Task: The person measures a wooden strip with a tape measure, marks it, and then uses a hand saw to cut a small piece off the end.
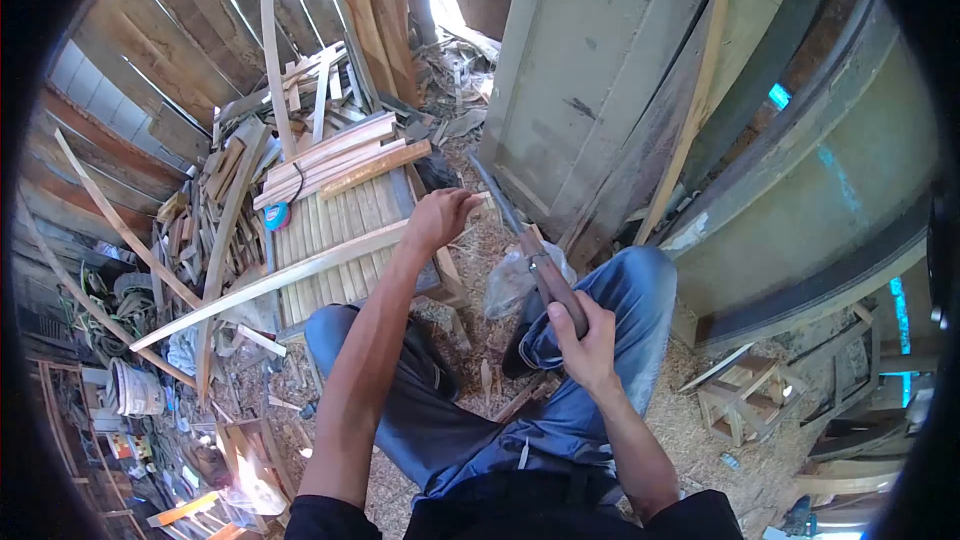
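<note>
My left hand [440, 221] is closed around a long pale wooden strip [300, 273] near its right end. The strip slants down to the left across a slatted wooden panel [335, 215]. In my right hand [585, 342] is a long knife [548, 278] with a dark wooden handle and a metal band. Its narrow dark blade points up and away, its tip to the right of my left hand. The blade's edge cannot be made out. My fingers wrap the handle's lower end, above my right knee.
Several cut boards [345, 162] and a turquoise tape measure [276, 216] lie on the panel. Scrap wood [225, 170] is heaped beyond it. A clear plastic bag [515, 278] lies between my legs, on shavings. Large grey panels [580, 70] lean ahead. A small wooden frame [745, 395] stands right.
</note>
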A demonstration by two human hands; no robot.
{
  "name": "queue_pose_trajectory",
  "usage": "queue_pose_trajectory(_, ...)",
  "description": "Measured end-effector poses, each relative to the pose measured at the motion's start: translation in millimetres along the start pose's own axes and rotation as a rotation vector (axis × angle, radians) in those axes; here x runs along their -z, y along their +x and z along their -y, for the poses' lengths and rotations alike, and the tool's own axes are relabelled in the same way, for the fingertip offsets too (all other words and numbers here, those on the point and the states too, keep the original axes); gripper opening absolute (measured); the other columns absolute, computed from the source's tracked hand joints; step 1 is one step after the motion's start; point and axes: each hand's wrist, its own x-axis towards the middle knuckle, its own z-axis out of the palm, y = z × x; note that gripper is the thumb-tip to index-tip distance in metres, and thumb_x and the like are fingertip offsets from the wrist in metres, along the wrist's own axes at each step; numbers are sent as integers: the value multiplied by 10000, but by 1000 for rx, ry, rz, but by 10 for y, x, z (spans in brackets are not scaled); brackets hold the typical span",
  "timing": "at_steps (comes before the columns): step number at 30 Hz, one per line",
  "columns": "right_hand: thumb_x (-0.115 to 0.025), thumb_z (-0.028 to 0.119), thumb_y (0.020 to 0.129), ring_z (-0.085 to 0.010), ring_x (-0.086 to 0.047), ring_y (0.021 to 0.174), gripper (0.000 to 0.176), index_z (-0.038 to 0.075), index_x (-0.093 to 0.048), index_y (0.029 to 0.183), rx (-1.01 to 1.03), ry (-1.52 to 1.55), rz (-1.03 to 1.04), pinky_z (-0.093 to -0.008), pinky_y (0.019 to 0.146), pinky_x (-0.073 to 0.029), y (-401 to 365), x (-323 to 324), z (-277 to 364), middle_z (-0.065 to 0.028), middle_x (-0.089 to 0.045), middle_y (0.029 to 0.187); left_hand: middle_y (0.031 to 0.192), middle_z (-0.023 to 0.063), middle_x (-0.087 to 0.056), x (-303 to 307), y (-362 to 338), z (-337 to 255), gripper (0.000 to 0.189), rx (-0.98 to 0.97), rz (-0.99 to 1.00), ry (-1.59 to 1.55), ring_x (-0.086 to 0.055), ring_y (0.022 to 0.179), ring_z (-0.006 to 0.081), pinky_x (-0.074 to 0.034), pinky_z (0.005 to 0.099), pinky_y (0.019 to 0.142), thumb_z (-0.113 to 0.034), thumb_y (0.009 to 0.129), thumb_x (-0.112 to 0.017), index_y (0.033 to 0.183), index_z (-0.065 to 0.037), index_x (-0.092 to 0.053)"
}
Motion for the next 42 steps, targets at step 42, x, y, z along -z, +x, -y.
queue_pose_trajectory(42,-522,325,961,-135,-431,475,418,-42,-599,776,-38,-244,5,-326,476,-362,284,-347,55,-77,-474,520,894,104,-572,-54,-127,-44,232,138,-118,-22,-579,919,320,-481,419,758,-250,815,-663,914,-48,-606)
